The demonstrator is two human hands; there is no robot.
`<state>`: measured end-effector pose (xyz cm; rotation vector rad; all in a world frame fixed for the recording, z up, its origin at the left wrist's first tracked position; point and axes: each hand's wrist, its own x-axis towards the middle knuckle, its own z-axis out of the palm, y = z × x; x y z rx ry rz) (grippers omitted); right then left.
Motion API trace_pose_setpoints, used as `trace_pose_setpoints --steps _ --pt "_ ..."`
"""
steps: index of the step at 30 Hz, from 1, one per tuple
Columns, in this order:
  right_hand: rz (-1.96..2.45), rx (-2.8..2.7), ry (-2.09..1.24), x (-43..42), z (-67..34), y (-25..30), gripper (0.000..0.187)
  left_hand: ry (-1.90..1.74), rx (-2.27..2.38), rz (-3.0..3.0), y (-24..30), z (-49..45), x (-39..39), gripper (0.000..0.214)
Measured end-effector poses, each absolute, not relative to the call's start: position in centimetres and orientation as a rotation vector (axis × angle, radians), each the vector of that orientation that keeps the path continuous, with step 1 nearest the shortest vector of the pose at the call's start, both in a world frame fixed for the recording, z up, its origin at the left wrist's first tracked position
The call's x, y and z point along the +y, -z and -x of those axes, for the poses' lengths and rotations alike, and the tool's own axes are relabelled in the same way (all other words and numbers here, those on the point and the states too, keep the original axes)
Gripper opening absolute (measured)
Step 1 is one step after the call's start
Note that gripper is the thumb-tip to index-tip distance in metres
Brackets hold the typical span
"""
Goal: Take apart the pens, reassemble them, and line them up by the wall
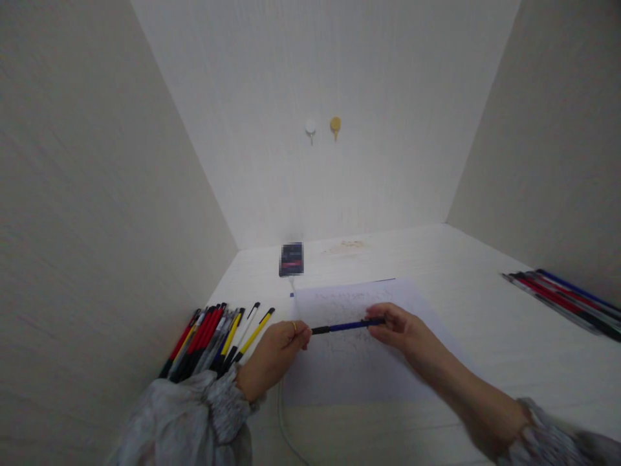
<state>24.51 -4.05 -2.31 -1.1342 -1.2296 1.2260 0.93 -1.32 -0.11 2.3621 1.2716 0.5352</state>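
A blue pen [347, 326] with black ends is stretched between my two hands, almost level above a sheet of paper [359, 375]. My left hand [279, 349], with a ring on one finger, pinches its left black end. At the other end, the thumb and fingers of my right hand [400, 330] are closed on the dark tip. Grey and black scribble marks cover the upper half of the paper. Both wrists come out of grey ruffled sleeves.
Several red, yellow, white and grey pens [208, 340] lie in a row at the left wall. More pens [567, 301] rest along the right wall. A small dark device [291, 260] with a white cable [281, 414] stands behind the paper. Two hooks [335, 126] are on the back wall.
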Motion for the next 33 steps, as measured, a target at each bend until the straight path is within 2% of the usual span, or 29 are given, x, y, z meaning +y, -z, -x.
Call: trace_pose_setpoints --steps 4,9,12,14,18,20,26,30,33 --pt "1.343 -1.212 -1.465 -3.7 -24.3 2.8 0.033 -0.583 1.271 -2.399 0.5 -0.8 -1.2 0.027" --pt "1.31 -1.332 -1.187 -3.3 -24.6 2.9 0.014 -0.592 1.257 -2.472 0.9 -0.7 -0.9 0.025" --pt "1.193 -1.356 -1.044 -2.9 -24.8 2.5 0.014 -0.584 1.293 -2.49 0.9 -0.6 -0.8 0.025" --pt "1.183 -1.314 -1.093 -2.7 -24.7 2.3 0.014 -0.59 1.318 -2.486 0.9 -0.6 -0.8 0.026" --pt "1.3 -1.212 -1.448 -2.7 -24.3 2.3 0.034 -0.602 1.342 -2.491 0.8 -0.6 -0.9 0.028" --pt "1.347 -1.254 -1.472 -2.8 -24.1 2.5 0.038 -0.603 1.339 -2.502 0.8 -0.6 -0.9 0.027" --pt "1.264 -1.251 -1.227 -2.6 -24.3 2.7 0.012 -0.581 1.333 -2.509 0.8 -0.7 -1.0 0.027" --pt "1.206 -1.308 -1.119 -2.3 -24.6 2.8 0.007 -0.544 1.345 -2.391 0.9 -0.7 -0.9 0.028" --pt "1.125 -1.339 -1.104 -2.2 -24.6 2.6 0.01 -0.522 1.374 -2.296 0.9 -0.8 -0.9 0.033"
